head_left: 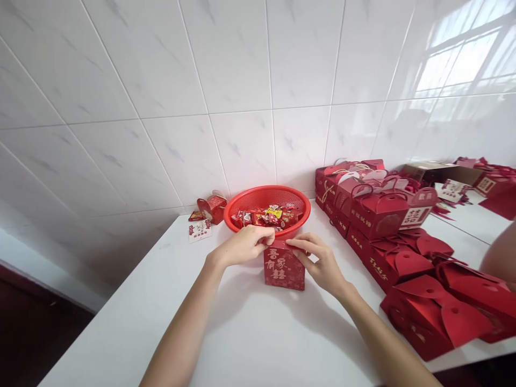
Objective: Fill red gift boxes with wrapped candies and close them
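Note:
A small red box with gold Chinese characters (284, 270) stands upright on the white table, in front of a red plastic basket. My left hand (252, 243) pinches the top left edge of the box, its fingers curled together. At the top right, my right hand (316, 255) has its thumb and fingers closed on the edge. Both hands are at the top of the box, close to each other. Wrapped candies (274, 215) lie in the red basket (266, 194) just behind them.
Many red gift boxes (379, 215) are stacked along the right side of the white table (242, 333). A small red box (215, 208) and a printed card (200, 230) lie left of the basket. A tiled wall (242, 64) rises behind. Someone's bare skin shows at the right edge.

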`<act>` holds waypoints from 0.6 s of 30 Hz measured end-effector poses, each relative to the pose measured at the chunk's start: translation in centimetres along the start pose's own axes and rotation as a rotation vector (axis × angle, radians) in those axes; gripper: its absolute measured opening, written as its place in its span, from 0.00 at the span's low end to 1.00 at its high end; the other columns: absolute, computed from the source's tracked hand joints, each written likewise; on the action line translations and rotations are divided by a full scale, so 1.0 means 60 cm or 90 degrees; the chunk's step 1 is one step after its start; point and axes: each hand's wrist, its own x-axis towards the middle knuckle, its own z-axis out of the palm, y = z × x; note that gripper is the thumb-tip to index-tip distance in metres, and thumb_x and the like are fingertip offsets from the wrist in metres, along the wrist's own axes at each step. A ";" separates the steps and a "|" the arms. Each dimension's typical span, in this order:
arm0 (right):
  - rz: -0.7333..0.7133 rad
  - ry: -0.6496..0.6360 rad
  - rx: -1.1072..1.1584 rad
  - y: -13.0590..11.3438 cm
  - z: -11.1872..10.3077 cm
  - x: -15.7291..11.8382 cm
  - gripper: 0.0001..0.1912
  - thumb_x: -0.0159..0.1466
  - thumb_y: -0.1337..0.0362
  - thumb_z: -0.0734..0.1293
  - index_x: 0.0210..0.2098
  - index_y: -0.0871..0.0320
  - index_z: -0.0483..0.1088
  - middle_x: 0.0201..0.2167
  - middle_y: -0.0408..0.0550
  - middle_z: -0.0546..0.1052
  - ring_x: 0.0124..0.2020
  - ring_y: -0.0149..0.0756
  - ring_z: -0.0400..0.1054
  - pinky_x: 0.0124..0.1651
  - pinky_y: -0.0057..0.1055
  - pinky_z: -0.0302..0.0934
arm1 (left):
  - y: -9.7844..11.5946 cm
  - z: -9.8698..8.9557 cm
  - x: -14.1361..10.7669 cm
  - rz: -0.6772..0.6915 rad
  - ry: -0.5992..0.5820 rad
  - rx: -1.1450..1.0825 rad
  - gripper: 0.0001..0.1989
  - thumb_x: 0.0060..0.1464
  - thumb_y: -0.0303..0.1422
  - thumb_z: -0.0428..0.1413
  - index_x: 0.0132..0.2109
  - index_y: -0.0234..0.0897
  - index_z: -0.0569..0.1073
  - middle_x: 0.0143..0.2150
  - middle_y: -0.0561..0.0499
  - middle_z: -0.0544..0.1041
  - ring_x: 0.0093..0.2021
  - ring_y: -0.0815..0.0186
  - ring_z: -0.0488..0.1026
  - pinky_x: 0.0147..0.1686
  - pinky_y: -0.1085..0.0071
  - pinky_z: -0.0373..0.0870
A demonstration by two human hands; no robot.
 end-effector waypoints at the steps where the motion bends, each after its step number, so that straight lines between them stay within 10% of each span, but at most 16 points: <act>1: -0.009 -0.009 -0.007 -0.002 -0.003 -0.002 0.14 0.67 0.62 0.62 0.49 0.51 0.76 0.42 0.51 0.78 0.40 0.39 0.71 0.40 0.36 0.68 | 0.000 0.001 0.002 0.001 0.001 -0.004 0.07 0.51 0.22 0.46 0.29 0.38 0.63 0.27 0.55 0.68 0.29 0.69 0.64 0.31 0.73 0.59; 12: 0.061 0.025 -0.134 -0.016 -0.008 -0.029 0.13 0.68 0.66 0.60 0.45 0.55 0.75 0.38 0.49 0.81 0.36 0.38 0.74 0.37 0.33 0.68 | 0.022 0.017 0.003 -0.020 -0.093 -0.021 0.07 0.54 0.36 0.57 0.34 0.38 0.78 0.42 0.48 0.78 0.45 0.59 0.74 0.49 0.65 0.67; 18: -0.083 0.127 -0.238 -0.125 -0.122 -0.069 0.10 0.67 0.68 0.63 0.44 0.55 0.76 0.32 0.47 0.79 0.32 0.34 0.73 0.35 0.29 0.67 | 0.051 -0.015 -0.022 0.083 -0.124 -0.162 0.12 0.55 0.41 0.60 0.43 0.41 0.79 0.57 0.48 0.74 0.58 0.56 0.70 0.58 0.64 0.65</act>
